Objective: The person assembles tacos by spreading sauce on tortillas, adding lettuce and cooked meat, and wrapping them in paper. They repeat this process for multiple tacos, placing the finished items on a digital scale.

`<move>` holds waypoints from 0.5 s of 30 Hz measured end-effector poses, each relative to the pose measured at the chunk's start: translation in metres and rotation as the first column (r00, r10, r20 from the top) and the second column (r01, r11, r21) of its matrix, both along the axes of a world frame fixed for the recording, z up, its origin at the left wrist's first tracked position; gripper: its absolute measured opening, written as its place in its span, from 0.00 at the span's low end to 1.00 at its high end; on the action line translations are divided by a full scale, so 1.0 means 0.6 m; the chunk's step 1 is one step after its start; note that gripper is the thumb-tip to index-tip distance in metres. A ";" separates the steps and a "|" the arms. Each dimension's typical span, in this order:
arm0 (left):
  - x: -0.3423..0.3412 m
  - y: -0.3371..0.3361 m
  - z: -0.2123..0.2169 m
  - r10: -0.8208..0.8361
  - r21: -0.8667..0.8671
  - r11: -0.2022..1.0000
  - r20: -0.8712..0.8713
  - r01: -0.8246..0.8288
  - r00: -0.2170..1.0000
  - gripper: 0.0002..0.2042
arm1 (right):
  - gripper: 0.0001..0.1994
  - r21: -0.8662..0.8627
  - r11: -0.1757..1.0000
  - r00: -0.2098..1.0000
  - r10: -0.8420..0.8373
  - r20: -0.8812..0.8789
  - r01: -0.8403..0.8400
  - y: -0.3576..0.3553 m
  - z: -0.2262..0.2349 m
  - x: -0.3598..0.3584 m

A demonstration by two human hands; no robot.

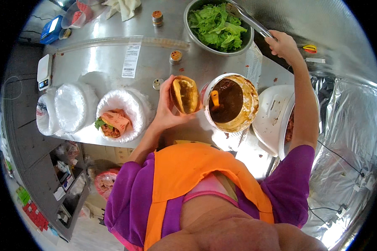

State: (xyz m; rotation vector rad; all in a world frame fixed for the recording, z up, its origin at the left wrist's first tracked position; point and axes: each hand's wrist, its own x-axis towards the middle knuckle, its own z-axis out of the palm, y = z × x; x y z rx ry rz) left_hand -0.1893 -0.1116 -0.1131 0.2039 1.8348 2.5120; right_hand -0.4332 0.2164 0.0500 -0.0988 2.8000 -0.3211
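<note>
My left hand (165, 112) is closed around a split flatbread (186, 95), its opening turned up and brown sauce smeared inside. Just right of the bread stands a white tub (249, 102) of dark brown sauce, with an orange-handled utensil (215, 98) sunk in it. Up and to the right, my right hand (283, 47) grips metal tongs (257, 26). The tips of the tongs reach into green lettuce (215, 27), which fills a steel bowl (238, 51) at the far side of the counter. Leaves hide part of the tips.
Left of my left hand, a plastic-lined bowl (140, 108) holds a paper-wrapped filled bread (115, 121). More lined bowls (75, 106) and a white scale (45, 71) stand farther left. Spice shakers (176, 56) and a paper strip (132, 58) lie ahead. A white lidded container (272, 117) is at right.
</note>
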 end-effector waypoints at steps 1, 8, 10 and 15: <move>-0.003 0.000 0.002 0.010 -0.001 1.000 0.004 -0.010 1.000 0.62 | 0.18 0.077 0.996 0.999 0.043 -0.026 -0.041 0.020 0.003 -0.002; -0.019 0.001 0.007 0.000 0.028 1.000 0.041 -0.001 0.999 0.60 | 0.21 0.291 0.952 0.995 0.095 0.027 -0.099 0.068 -0.007 0.016; -0.021 0.002 0.008 0.002 0.019 1.000 0.026 -0.002 1.000 0.60 | 0.20 0.211 0.975 0.994 0.049 0.099 -0.069 0.067 0.011 0.026; -0.019 -0.001 -0.003 0.020 -0.087 0.996 -0.019 -0.022 1.000 0.62 | 0.18 -0.032 0.998 0.988 -0.046 0.145 0.052 0.114 0.063 0.053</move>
